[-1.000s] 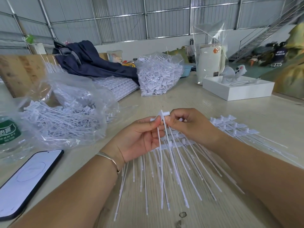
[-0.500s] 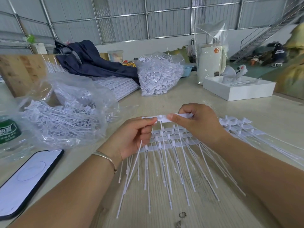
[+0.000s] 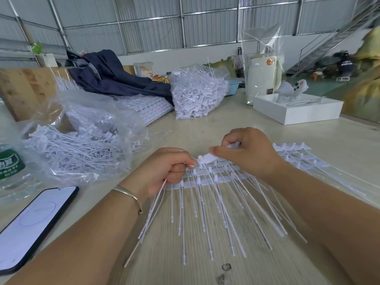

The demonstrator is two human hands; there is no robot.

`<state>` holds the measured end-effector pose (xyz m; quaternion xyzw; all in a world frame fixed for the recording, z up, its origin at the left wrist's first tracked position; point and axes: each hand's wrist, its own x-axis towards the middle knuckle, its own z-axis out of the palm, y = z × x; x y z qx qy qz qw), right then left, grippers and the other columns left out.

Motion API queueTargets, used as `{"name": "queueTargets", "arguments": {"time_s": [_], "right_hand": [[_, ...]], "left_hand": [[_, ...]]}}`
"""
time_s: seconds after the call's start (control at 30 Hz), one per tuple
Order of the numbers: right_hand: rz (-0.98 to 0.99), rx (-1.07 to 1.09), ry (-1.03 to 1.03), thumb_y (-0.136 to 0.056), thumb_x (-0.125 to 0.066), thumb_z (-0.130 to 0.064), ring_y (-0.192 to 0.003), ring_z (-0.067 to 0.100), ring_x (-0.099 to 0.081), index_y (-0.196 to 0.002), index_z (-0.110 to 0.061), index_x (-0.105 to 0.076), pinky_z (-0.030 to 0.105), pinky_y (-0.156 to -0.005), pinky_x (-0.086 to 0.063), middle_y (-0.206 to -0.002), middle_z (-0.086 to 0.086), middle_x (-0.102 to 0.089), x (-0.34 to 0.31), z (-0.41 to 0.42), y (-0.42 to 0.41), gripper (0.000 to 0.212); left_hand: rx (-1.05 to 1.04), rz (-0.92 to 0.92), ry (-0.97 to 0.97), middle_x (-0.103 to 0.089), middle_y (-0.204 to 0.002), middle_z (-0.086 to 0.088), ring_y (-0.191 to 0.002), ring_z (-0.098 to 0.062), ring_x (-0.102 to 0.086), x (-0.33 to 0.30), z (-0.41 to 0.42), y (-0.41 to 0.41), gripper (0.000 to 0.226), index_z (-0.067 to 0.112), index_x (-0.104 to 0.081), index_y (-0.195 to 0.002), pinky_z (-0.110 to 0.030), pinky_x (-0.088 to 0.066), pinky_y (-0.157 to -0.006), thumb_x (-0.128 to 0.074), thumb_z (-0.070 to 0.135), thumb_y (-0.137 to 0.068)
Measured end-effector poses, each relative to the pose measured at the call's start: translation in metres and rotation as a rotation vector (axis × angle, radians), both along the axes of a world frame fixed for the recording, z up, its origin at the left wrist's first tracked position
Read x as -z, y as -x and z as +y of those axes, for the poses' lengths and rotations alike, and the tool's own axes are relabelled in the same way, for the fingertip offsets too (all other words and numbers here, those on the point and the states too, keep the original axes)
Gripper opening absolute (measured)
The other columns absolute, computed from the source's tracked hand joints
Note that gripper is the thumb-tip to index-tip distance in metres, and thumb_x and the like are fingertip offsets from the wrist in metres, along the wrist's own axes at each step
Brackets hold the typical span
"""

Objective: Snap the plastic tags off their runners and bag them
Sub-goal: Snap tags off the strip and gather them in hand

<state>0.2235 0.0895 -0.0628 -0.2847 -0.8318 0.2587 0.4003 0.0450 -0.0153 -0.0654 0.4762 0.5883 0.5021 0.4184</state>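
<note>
Pale wood-grain table (image 3: 205, 128), bare stretch running out toward the far edge. Crinkly clear bag (image 3: 82, 140), stuffed with loose white tags, slumps left. Ribbed runner sheets (image 3: 216, 177) fan centre, thin stems splaying. Left hand (image 3: 164, 171) curls round freed stems; right hand (image 3: 246, 153) pinches one flat tag (image 3: 206, 158), apparently just detached.

Two bare forearms, no sleeves, thin silver bangle (image 3: 131, 197) round the left wrist, short plain nails on the fingers (image 3: 218, 150)
</note>
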Motion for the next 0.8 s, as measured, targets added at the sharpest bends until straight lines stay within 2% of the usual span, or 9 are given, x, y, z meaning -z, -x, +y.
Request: {"name": "queueTargets", "arguments": {"time_s": [0.2,0.33,0.4,0.47,0.53,0.6,0.63,0.73,0.8], "right_hand": [[-0.116,-0.061,-0.026,-0.076,-0.076,-0.031,-0.061,0.017,-0.048,-0.059,-0.002,-0.063,0.020,-0.060,-0.035,-0.072,0.019,-0.060,0.001,0.001,-0.002,0.036],[-0.214,-0.051,-0.115,-0.072,-0.075,-0.030,-0.056,0.018,-0.040,-0.058,-0.001,-0.058,0.024,-0.055,-0.030,-0.057,0.012,-0.046,0.003,-0.002,0.003,0.036],[-0.220,0.005,-0.145,-0.069,-0.072,-0.033,-0.053,0.013,-0.035,-0.052,-0.005,-0.052,0.026,-0.054,-0.030,-0.053,0.004,-0.037,0.001,-0.002,0.004,0.038],[-0.204,0.061,-0.157,-0.067,-0.070,-0.038,-0.052,0.013,-0.036,-0.049,-0.012,-0.048,0.028,-0.055,-0.033,-0.051,0.000,-0.036,0.000,-0.001,0.004,0.038],[-0.187,0.090,-0.162,-0.070,-0.070,-0.042,-0.053,0.014,-0.037,-0.051,-0.012,-0.047,0.028,-0.056,-0.033,-0.051,0.000,-0.036,0.000,0.003,0.003,0.042],[-0.176,0.107,-0.162,-0.077,-0.069,-0.050,-0.051,0.014,-0.038,-0.054,-0.015,-0.044,0.028,-0.055,-0.031,-0.049,-0.003,-0.036,0.002,0.006,0.003,0.049],[-0.171,0.107,-0.158,-0.080,-0.066,-0.055,-0.050,0.013,-0.039,-0.057,-0.016,-0.043,0.028,-0.054,-0.031,-0.049,-0.004,-0.038,0.003,0.007,0.003,0.050],[-0.150,0.023,-0.115,-0.087,-0.054,-0.056,-0.052,0.011,-0.037,-0.065,-0.017,-0.040,0.023,-0.052,-0.031,-0.055,-0.004,-0.039,0.007,0.011,0.002,0.047],[-0.164,-0.033,-0.100,-0.092,-0.048,-0.052,-0.053,0.011,-0.035,-0.068,-0.018,-0.038,0.020,-0.051,-0.028,-0.058,-0.003,-0.037,0.009,0.012,0.000,0.043]], "left_hand": [[0.016,0.131,0.116,-0.026,-0.043,0.005,-0.036,-0.008,-0.018,0.001,0.001,-0.005,0.044,0.020,-0.053,-0.044,-0.014,-0.016,-0.039,-0.059,-0.004,-0.080],[-0.164,0.543,0.033,-0.047,-0.047,0.000,-0.045,-0.011,-0.040,0.000,0.004,-0.015,0.019,-0.001,-0.061,-0.056,-0.018,-0.031,-0.047,-0.070,0.006,-0.071],[-0.275,0.733,-0.028,-0.040,-0.048,0.002,-0.050,-0.011,-0.037,0.002,0.008,-0.015,0.031,0.008,-0.049,-0.046,-0.024,-0.027,-0.052,-0.069,0.013,-0.069],[-0.369,0.856,-0.030,-0.026,-0.039,0.010,-0.040,-0.007,-0.026,0.004,0.008,-0.012,0.047,0.017,-0.031,-0.041,-0.023,-0.021,-0.049,-0.067,0.017,-0.071],[-0.384,0.745,-0.017,-0.029,-0.037,0.010,-0.036,-0.006,-0.028,0.006,0.009,-0.006,0.042,0.019,-0.040,-0.044,-0.022,-0.023,-0.044,-0.069,0.016,-0.074],[-0.327,0.478,-0.020,-0.040,-0.042,0.011,-0.037,-0.003,-0.035,0.005,0.009,-0.004,0.019,0.014,-0.062,-0.062,-0.016,-0.028,-0.041,-0.077,0.015,-0.074],[-0.298,0.341,-0.021,-0.042,-0.044,0.010,-0.037,-0.004,-0.036,0.003,0.008,-0.005,0.015,0.013,-0.064,-0.071,-0.014,-0.028,-0.040,-0.079,0.013,-0.074],[-0.277,0.058,0.001,-0.036,-0.047,0.008,-0.037,-0.007,-0.030,0.001,0.008,-0.006,0.026,0.015,-0.047,-0.077,-0.016,-0.025,-0.036,-0.070,0.006,-0.085],[-0.254,-0.149,0.067,-0.032,-0.049,0.006,-0.035,-0.005,-0.023,-0.001,0.008,-0.007,0.028,0.017,-0.039,-0.077,-0.015,-0.019,-0.031,-0.059,0.012,-0.095]]}}
